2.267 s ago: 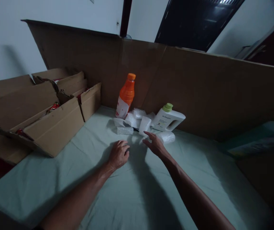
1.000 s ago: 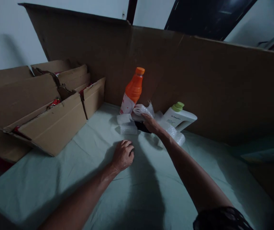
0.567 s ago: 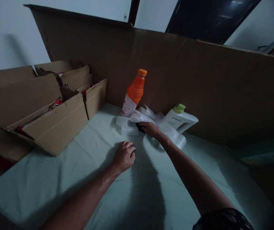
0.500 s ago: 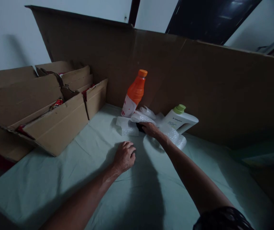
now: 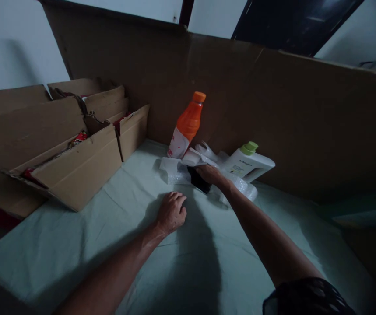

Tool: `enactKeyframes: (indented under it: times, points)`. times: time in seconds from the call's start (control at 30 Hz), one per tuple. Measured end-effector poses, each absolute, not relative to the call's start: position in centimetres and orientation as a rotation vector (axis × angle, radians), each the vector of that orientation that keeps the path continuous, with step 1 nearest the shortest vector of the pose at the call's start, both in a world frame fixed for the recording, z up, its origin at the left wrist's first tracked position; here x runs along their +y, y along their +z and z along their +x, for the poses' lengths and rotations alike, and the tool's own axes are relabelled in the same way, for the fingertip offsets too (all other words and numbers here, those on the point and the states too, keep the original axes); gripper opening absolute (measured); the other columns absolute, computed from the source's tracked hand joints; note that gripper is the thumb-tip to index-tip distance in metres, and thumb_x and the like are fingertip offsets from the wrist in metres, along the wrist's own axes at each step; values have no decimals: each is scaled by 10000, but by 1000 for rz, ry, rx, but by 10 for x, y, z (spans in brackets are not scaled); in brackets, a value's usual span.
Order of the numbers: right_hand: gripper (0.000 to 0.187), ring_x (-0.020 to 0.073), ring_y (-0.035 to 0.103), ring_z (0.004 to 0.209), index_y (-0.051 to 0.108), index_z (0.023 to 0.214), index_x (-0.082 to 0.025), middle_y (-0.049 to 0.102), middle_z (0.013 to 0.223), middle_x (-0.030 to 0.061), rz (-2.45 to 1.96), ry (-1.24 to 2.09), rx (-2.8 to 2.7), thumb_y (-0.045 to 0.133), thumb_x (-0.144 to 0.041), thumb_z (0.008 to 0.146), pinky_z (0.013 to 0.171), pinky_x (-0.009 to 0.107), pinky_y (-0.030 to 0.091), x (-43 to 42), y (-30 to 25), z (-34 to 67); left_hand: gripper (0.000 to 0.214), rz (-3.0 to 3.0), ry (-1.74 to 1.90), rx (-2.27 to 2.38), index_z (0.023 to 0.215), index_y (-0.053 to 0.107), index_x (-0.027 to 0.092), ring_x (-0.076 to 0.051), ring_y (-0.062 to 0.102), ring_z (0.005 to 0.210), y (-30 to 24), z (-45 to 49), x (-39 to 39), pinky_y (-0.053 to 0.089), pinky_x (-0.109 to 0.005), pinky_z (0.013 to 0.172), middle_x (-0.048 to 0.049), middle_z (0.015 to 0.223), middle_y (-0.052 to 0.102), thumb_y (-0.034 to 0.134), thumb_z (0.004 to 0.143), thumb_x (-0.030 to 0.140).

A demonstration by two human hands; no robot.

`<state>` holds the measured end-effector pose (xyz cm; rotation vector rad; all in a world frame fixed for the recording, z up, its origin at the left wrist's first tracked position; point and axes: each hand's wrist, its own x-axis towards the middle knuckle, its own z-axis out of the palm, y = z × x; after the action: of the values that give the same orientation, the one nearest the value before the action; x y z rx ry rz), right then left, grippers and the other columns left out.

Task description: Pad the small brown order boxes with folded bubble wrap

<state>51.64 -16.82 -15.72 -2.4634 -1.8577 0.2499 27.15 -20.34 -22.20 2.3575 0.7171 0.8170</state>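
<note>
My right hand (image 5: 210, 173) reaches into a heap of bubble wrap (image 5: 245, 189), fingers closed at a flat, black, phone-like object (image 5: 198, 179). The fingertips are partly hidden. The black object slants down toward me, its upper end by the wrap. Just left of it lies a flatter piece of bubble wrap (image 5: 173, 169). My left hand (image 5: 171, 212) rests on the pale green sheet (image 5: 122, 227), fingers curled in, with nothing visible in them. Behind the wrap an orange bottle (image 5: 188, 122) leans to the right. A white jug with a green cap (image 5: 247, 164) tilts beside the heap.
Open cardboard boxes (image 5: 86, 175) with red packets (image 5: 79, 138) inside stand on the left. A tall cardboard panel (image 5: 233, 87) closes off the back. Something green and dim (image 5: 361, 214) lies at the right edge.
More of the black object shows now below my right hand, clear of the bubble wrap. My left hand stays where it was. The view has shifted slightly.
</note>
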Motion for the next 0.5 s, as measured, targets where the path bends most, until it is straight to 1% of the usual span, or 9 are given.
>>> enactKeyframes:
  times: [0.17, 0.27, 0.33, 0.37, 0.43, 0.5]
  points:
    - [250, 157, 657, 873, 662, 1019, -156, 685, 1009, 47, -2402, 470, -1743, 585, -391, 977, 813, 358, 554, -202, -158, 499, 373, 2326, 825, 710, 1118, 656, 149, -262, 596, 1147, -221, 272, -203, 460, -456, 1076, -126, 1152, 691, 548, 769, 72]
    - [278, 139, 622, 738, 665, 808, -147, 676, 805, 32, -2319, 563, -1602, 536, -334, 969, 688, 274, 507, -218, -163, 485, 427, 2315, 846, 719, 1177, 633, 149, -272, 583, 1192, -221, 272, -204, 443, -469, 1095, -132, 1198, 681, 545, 766, 77]
    - [320, 134, 580, 645, 629, 679, -152, 622, 646, 22, -2249, 626, -1493, 492, -299, 928, 591, 240, 449, -224, -166, 478, 464, 2305, 867, 734, 1221, 614, 145, -283, 569, 1224, -221, 272, -204, 434, -476, 1105, -139, 1237, 669, 559, 763, 94]
    - [317, 132, 561, 607, 615, 657, -155, 592, 597, 16, -2212, 664, -1436, 479, -300, 905, 549, 230, 424, -226, -167, 475, 483, 2297, 878, 745, 1241, 603, 146, -287, 567, 1231, -222, 271, -204, 431, -478, 1108, -141, 1247, 665, 569, 761, 103]
    - [281, 131, 540, 562, 614, 684, -158, 558, 560, 3, -2137, 743, -1326, 474, -321, 866, 492, 218, 400, -229, -168, 470, 525, 2268, 901, 781, 1286, 573, 150, -289, 583, 1211, -223, 270, -202, 446, -476, 1091, -142, 1239, 670, 582, 762, 124]
    - [244, 138, 544, 553, 634, 750, -156, 563, 571, 2, -2069, 811, -1226, 495, -340, 831, 471, 217, 414, -232, -168, 467, 560, 2228, 921, 837, 1338, 526, 151, -282, 616, 1156, -225, 269, -200, 481, -462, 1046, -145, 1209, 681, 576, 781, 152]
